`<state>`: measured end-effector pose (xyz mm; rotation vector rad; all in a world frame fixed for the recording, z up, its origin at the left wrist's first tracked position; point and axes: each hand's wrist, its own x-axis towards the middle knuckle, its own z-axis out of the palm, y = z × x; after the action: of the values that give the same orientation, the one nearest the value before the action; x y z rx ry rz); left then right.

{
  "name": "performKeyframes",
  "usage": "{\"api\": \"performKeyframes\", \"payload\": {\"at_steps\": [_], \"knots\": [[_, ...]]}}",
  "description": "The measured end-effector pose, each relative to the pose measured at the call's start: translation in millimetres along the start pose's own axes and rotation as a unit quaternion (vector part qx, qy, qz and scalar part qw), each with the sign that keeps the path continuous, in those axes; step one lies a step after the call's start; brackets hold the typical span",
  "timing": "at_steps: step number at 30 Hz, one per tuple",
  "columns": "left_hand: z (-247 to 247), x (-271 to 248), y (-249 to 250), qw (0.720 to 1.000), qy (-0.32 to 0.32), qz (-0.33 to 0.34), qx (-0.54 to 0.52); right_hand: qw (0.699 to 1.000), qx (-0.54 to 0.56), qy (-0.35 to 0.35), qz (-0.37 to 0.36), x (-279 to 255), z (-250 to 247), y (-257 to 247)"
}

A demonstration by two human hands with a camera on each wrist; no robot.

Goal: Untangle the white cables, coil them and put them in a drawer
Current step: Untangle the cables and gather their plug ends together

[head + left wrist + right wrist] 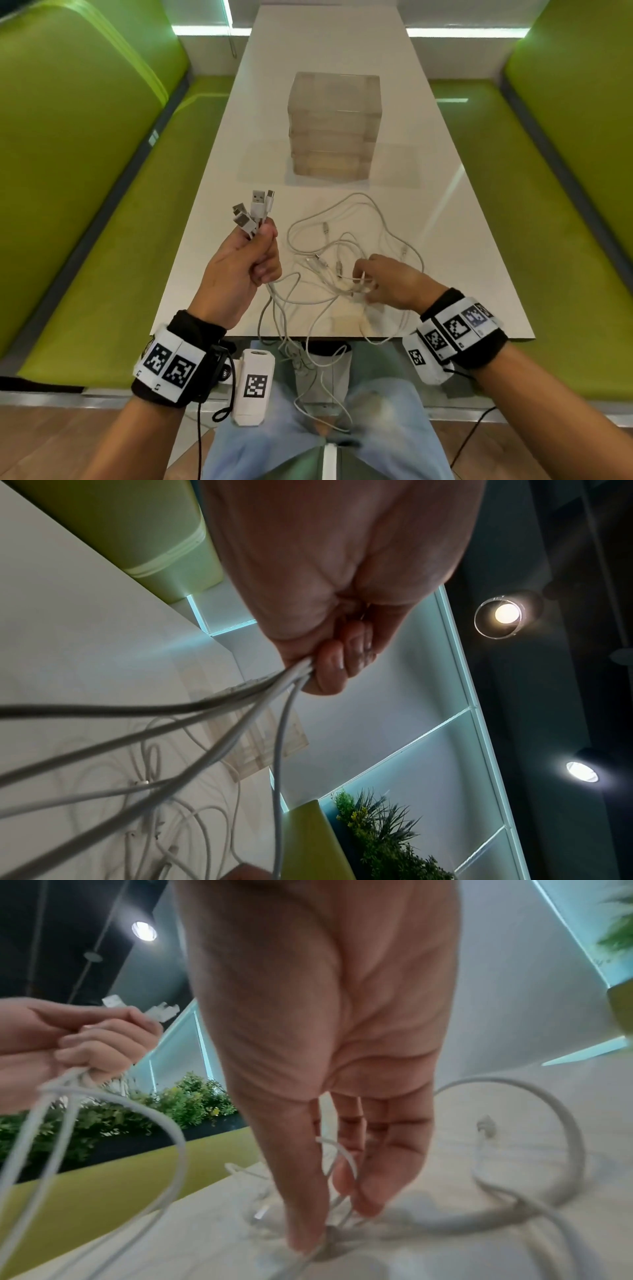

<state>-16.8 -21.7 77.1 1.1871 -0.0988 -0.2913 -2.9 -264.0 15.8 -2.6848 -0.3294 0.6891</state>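
white table [342,51] | drawer unit [334,125] (clear) | tangled cables [359,222]

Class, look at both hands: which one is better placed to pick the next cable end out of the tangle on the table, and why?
Probably the right hand: its fingertips already reach into the tangle on the table, while the left hand is raised, gripping the gathered plug ends.

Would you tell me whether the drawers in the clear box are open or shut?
Shut: the drawers all sit flush with the box front.
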Motion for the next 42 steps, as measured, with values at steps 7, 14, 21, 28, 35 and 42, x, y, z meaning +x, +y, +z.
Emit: {"api": "performKeyframes", "payload": {"at_steps": [7, 14, 21, 28, 35, 42], "knots": [[1, 0, 1, 0.999, 0.038, 0.003, 0.003, 0.968, 0.16, 0.192, 0.003, 8, -9, 12], [1, 3, -4, 1.0, 0.015, 0.009, 0.008, 0.997, -0.034, 0.052, 0.051, -5, -2, 31], [8, 3, -10, 0.997, 0.033, 0.027, 0.061, 0.987, 0.113, 0.088, -0.077, -25, -31, 17], [27, 13, -21, 0.998, 0.062, 0.006, -0.001, 0.89, 0.378, 0.192, -0.165, -31, -51, -52], [31, 12, -22, 0.997, 0.041, 0.019, -0.061, 0.853, 0.465, 0.173, -0.161, -17, -31, -77], [29, 7, -19, 0.997, 0.033, 0.052, -0.05, 0.894, 0.394, 0.138, -0.163, -15, -29, -76]]}}
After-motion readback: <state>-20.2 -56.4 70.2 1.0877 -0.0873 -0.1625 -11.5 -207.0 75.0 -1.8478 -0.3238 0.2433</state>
